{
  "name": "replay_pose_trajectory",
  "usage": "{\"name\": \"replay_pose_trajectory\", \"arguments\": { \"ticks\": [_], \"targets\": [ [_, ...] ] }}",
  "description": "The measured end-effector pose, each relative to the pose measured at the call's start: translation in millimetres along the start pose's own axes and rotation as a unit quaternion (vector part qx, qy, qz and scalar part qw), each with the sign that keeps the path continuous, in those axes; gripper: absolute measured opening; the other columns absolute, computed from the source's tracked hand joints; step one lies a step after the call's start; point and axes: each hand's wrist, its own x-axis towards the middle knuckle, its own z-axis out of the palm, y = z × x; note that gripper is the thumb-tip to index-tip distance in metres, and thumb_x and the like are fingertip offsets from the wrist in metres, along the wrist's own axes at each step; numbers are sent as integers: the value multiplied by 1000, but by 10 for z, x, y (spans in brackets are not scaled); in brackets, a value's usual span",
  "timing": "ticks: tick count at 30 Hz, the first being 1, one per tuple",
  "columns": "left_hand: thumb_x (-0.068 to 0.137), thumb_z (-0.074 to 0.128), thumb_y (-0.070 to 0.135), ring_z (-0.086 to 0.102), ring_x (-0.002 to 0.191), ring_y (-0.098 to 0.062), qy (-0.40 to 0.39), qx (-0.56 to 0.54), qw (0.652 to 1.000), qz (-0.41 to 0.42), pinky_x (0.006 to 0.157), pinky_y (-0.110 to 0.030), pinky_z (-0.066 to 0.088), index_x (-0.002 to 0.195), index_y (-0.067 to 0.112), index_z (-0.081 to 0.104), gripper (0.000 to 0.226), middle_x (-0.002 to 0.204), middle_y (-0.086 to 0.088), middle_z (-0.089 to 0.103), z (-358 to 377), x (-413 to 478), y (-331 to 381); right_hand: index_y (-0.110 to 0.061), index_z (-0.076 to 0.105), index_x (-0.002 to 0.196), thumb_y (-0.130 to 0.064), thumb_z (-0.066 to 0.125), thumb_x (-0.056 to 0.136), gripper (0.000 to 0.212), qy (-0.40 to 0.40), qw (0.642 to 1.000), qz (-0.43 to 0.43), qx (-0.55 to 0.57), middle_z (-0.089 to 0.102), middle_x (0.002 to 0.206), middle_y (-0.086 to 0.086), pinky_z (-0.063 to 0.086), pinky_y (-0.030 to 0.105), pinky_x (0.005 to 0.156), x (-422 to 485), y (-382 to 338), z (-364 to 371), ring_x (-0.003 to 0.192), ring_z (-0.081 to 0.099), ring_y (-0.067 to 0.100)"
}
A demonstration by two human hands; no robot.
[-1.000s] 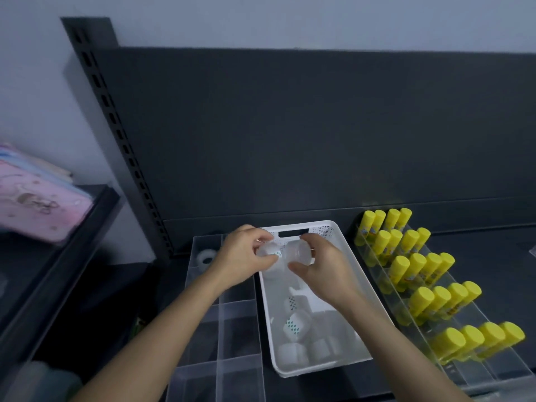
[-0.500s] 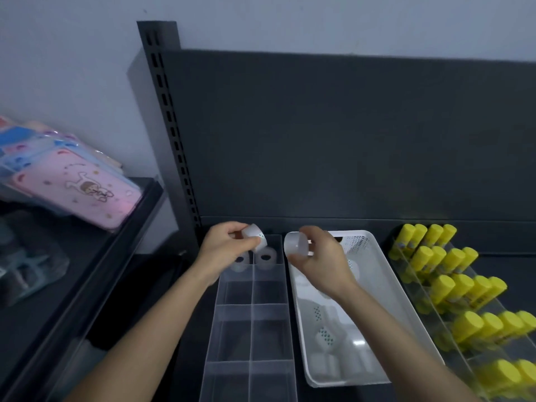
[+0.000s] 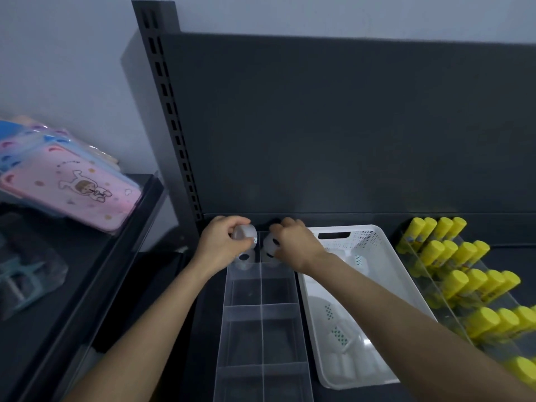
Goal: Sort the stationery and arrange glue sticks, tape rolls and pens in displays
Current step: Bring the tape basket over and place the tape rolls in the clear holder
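Observation:
A clear divided display tray (image 3: 262,320) stands on the dark shelf, with two tape rolls (image 3: 244,258) lying in its far compartments. My left hand (image 3: 222,246) grips a translucent tape roll (image 3: 245,233) above the far left compartment. Over the far right compartment, my right hand (image 3: 293,242) holds another tape roll (image 3: 269,244). To the right, a white perforated basket (image 3: 374,242) holds several more tape rolls (image 3: 338,335). Yellow glue sticks (image 3: 461,271) fill a clear tiered display at the far right.
The dark shelf back panel (image 3: 348,126) rises right behind the tray. A slotted upright (image 3: 171,111) stands at the left. On the neighbouring left shelf lie pink and blue pouches (image 3: 72,184) and a packaged pale blue item (image 3: 23,280).
Both hands carried a tape roll each from over the basket leftward to the far end of the clear tray. They now hang lower over its far compartments.

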Motion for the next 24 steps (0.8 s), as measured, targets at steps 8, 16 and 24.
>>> {"name": "replay_pose_trajectory", "arguments": {
  "ticks": [8, 16, 24],
  "targets": [
    [73, 76, 9, 49, 99, -10, -37, 157, 986, 49, 83, -18, 37, 116, 13, 57, 48, 110, 5, 43, 25, 79, -93, -8, 49, 130, -7, 56, 85, 45, 11, 999, -5, 52, 47, 127, 14, 42, 39, 97, -1, 90, 16, 116, 44, 35],
    [86, 61, 6, 48, 110, -12, -131, 251, 954, 100, 88, -13, 32, 128, 9, 57, 42, 127, -2, 48, 88, 139, -152, -7, 63, 117, -1, 54, 88, 31, 142, 975, 44, 164, 58, 116, 14, 45, 31, 88, -315, 326, -50, 103, 58, 28],
    [85, 60, 2, 47, 114, -24, -98, 285, 947, 114, 95, -30, 42, 123, 9, 60, 39, 121, -8, 51, 197, 75, -160, -9, 63, 119, -3, 47, 92, 32, 152, 967, 102, 176, 60, 121, 11, 48, 32, 88, -605, 559, 80, 104, 60, 24]
  ]
}}
